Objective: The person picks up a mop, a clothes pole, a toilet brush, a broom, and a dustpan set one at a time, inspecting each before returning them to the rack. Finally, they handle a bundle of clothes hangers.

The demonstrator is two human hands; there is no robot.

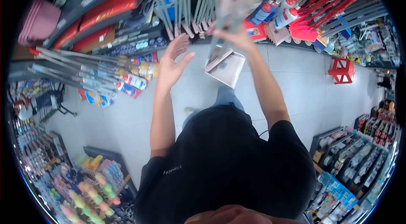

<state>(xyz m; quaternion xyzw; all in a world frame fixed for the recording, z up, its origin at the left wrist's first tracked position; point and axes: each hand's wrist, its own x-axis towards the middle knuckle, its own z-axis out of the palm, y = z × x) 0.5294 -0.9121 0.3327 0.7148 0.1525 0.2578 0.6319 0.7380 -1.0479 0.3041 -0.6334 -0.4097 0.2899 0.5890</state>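
Observation:
My left hand (174, 60) is raised at the left, palm turned inward, its fingers apart and nothing in it. My right hand (235, 38) is closed round the grey and pink handle of a dustpan set; the hand is blurred. Below it hangs a pale dustpan (230, 68) with a pink-edged brush (220, 60) against it, above the tiled floor. Several similar pink and grey handles (185, 12) stand in a row just beyond my left hand.
Mops (84, 65) jut out at the left. Red-handled tools (334, 8) and bottles (286, 17) line the upper right. A red stool (341, 71) stands on the floor (292, 84). Stocked shelves (355, 160) are at the lower right, a display of colourful goods (95, 186) lower left.

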